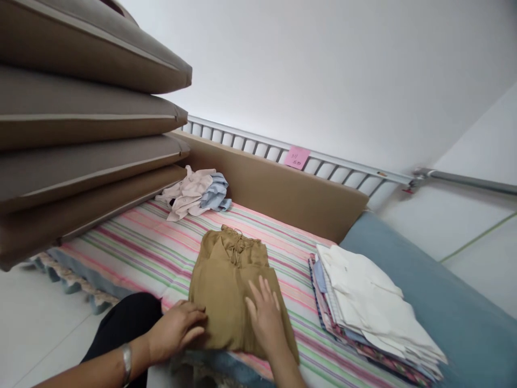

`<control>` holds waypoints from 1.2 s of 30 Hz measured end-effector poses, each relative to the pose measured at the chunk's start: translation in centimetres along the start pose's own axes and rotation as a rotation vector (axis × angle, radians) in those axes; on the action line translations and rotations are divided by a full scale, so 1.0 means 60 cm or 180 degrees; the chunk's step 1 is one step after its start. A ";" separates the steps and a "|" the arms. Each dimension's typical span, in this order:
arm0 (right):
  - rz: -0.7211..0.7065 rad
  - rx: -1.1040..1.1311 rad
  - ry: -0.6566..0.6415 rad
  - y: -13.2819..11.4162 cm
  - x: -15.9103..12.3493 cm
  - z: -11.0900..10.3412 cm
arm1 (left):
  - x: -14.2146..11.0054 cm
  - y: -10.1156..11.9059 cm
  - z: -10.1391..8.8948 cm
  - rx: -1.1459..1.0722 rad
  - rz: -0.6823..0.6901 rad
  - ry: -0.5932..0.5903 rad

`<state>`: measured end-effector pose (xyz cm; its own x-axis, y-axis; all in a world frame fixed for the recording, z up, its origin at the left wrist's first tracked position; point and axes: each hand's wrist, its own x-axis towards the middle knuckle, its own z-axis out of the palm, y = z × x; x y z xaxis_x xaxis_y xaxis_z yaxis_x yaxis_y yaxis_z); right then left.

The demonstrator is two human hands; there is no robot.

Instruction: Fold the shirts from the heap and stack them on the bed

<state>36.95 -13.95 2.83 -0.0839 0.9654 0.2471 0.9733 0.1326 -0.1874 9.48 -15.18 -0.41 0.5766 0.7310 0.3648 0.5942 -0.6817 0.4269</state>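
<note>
Olive-brown drawstring pants [230, 285] lie folded on a striped sheet [149, 242], with the gathered waist and its tied cord facing away from me. My right hand [266, 318] rests flat on the right part of the cloth, fingers spread. At the near left edge of the pants, my left hand [177, 327] touches the fabric with its fingertips, the thumb held apart from the fingers. Nothing is gripped in either hand. A silver bracelet [126, 362] circles my left wrist.
To the right stands a stack of folded clothes [371, 302], white on top. Crumpled pink and blue clothes [197, 191] lie at the back left. Thick brown cushions [89, 118] are piled at left. A brown board [274, 183] and white railing [250, 145] line the back.
</note>
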 end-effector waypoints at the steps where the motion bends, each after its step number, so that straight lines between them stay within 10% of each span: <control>1: -0.0011 0.0018 -0.0066 -0.011 0.012 0.012 | 0.006 -0.007 -0.003 -0.0043 -0.0105 -0.0008; 11: 0.0115 0.0002 -0.0200 0.006 0.020 0.102 | 0.150 -0.144 0.000 -0.0114 -0.0805 0.0738; 25: 0.0258 0.0486 0.0097 0.009 0.025 0.107 | 0.507 -0.292 0.045 0.0266 -0.1907 -0.0217; 31: 0.0273 0.0467 0.0041 0.012 0.025 0.111 | 0.544 -0.295 0.038 0.0176 -0.2062 -0.0596; 36: 0.0332 0.0516 0.0021 0.004 0.027 0.095 | 0.527 -0.211 -0.045 -0.0008 -0.1453 -0.0289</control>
<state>35.81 -11.07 -2.22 0.0175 0.9744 0.2243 0.9294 0.0668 -0.3629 18.69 16.66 7.95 0.3031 0.9507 0.0652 0.7974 -0.2905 0.5289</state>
